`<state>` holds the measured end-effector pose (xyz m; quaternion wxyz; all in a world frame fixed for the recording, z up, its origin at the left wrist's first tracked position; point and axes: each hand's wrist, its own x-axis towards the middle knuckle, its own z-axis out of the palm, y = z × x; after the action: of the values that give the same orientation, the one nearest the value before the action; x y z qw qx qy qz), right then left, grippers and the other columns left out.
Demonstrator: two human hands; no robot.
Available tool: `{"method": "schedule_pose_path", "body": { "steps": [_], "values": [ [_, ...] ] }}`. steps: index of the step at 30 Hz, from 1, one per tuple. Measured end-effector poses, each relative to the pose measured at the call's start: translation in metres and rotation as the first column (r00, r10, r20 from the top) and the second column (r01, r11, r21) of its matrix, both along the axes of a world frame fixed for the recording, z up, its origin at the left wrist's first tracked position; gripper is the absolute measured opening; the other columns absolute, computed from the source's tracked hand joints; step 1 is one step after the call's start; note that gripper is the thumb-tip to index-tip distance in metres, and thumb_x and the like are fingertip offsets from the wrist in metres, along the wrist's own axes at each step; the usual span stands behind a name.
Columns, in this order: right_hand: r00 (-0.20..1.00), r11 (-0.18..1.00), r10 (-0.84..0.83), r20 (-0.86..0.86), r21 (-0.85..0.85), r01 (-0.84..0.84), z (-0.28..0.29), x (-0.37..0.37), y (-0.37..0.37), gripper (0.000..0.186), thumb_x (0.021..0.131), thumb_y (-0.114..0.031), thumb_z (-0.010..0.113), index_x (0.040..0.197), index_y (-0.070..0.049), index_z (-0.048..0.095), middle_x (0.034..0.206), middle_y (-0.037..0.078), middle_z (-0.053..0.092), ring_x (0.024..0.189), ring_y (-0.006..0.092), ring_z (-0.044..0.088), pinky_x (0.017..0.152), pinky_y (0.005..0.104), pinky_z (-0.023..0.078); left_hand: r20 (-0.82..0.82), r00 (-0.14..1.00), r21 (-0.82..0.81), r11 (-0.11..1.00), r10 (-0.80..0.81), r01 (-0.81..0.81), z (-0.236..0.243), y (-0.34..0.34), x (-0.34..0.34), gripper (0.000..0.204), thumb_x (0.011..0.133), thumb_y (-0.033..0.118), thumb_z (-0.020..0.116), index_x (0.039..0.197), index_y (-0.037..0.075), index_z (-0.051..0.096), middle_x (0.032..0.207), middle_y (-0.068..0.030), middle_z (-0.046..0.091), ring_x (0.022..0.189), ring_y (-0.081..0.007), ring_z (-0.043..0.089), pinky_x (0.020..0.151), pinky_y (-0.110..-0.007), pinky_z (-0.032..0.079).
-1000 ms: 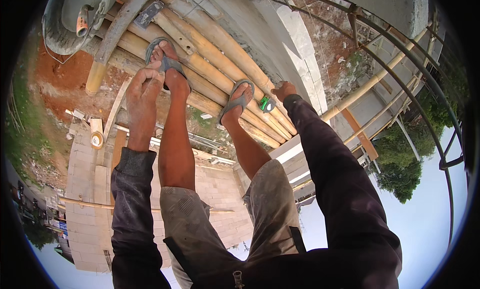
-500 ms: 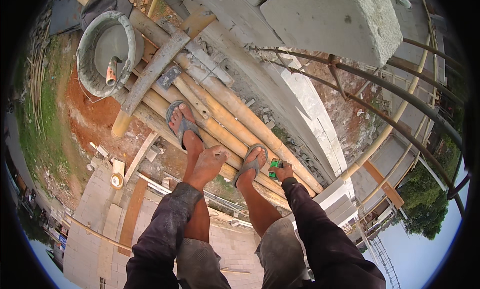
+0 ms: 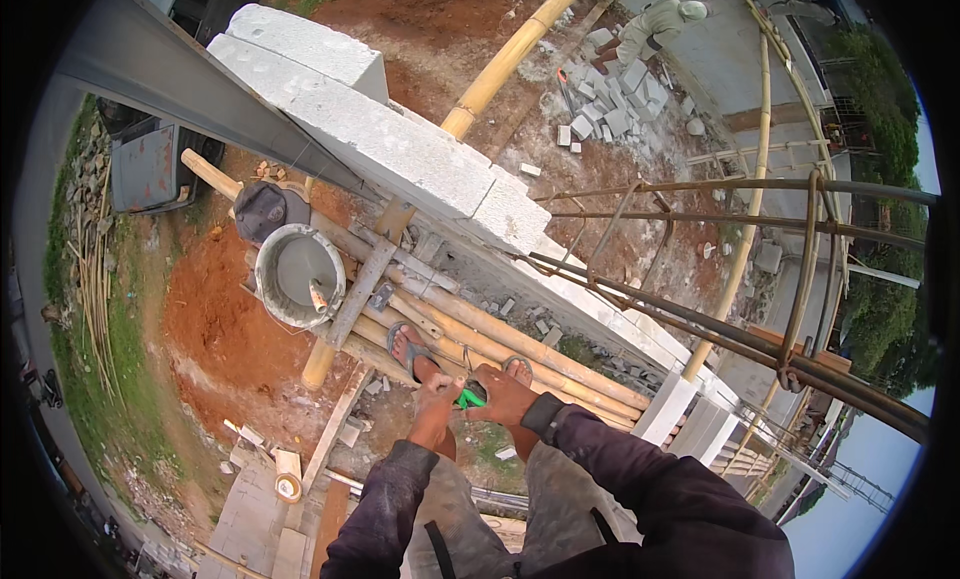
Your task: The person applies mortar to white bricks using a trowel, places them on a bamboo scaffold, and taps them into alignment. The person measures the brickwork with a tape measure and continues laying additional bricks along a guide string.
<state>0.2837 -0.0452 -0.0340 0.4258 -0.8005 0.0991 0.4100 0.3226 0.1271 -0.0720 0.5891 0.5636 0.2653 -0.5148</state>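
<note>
Both my hands meet in front of my shins, above the bamboo poles [image 3: 560,359] I stand on in sandals. My right hand [image 3: 508,395] is closed around a small green and black tape measure [image 3: 467,399]. Against its left side, the fingers of my left hand [image 3: 432,411] are pinched together; whether they grip the tape's end or the case is too small to tell. Ahead of my feet lies a hammer [image 3: 381,296] with a wooden handle. A bucket [image 3: 262,279] of grey mortar stands to the left, an orange-handled trowel [image 3: 318,297] in it.
A pale block wall [image 3: 400,154] runs diagonally ahead, and steel reinforcing bars [image 3: 720,219] jut out on the right. A cap [image 3: 262,214] lies beyond the bucket. On the ground below, another person [image 3: 655,34] bends near broken blocks [image 3: 620,104].
My hands have come together at the tape measure, which my right hand has carried leftward. The view has tilted up, showing more of the wall and the ground beyond.
</note>
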Motion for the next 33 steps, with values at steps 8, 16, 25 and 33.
{"method": "schedule_pose_path", "body": {
  "steps": [8,16,25,33],
  "values": [
    [0.931,0.907,-0.203,-0.302,0.299,0.295,0.068,0.008,-0.028,0.073,0.082,-0.056,0.063,0.138,-0.013,0.045,0.108,0.022,0.065,0.101,0.0385,0.062,0.089,0.0439,0.047,0.036,0.955,-0.142,0.944,-0.296,0.298,0.092,0.029,0.120,0.014,0.090,0.012,0.064,0.087,0.003,0.055,0.082,-0.0047,0.057,0.078,-0.0147,0.062,0.067,-0.030,0.058],
    [0.818,0.967,-0.255,-0.516,-0.132,0.218,0.091,-0.221,-0.162,0.055,0.076,-0.031,0.075,0.127,-0.013,0.062,0.124,0.012,0.063,0.108,0.0279,0.060,0.096,0.0372,0.045,0.337,0.913,-0.157,0.943,-0.228,0.294,0.164,0.011,0.305,0.016,0.089,0.013,0.067,0.094,0.002,0.055,0.086,-0.0052,0.060,0.080,-0.0147,0.064,0.070,-0.029,0.059],
    [0.193,0.827,-0.557,-0.808,-0.521,0.210,0.296,-0.547,-0.173,0.036,0.083,-0.033,0.067,0.114,-0.015,0.070,0.103,0.008,0.071,0.093,0.0174,0.064,0.087,0.0317,0.049,0.434,0.707,0.092,0.808,-0.559,0.583,0.147,-0.052,0.248,0.027,0.089,0.018,0.067,0.110,0.002,0.061,0.099,-0.0070,0.065,0.091,-0.0152,0.061,0.076,-0.031,0.051],
    [-0.004,0.563,-0.799,-0.602,-0.749,0.349,0.458,-0.617,-0.214,0.039,0.082,-0.038,0.071,0.111,-0.012,0.070,0.103,0.008,0.071,0.100,0.0183,0.064,0.089,0.0346,0.048,0.341,0.884,0.104,0.947,-0.320,0.303,0.119,-0.063,0.235,0.029,0.094,0.022,0.058,0.114,0.000,0.059,0.104,-0.0097,0.064,0.093,-0.0164,0.063,0.079,-0.029,0.051]
  ]
}}
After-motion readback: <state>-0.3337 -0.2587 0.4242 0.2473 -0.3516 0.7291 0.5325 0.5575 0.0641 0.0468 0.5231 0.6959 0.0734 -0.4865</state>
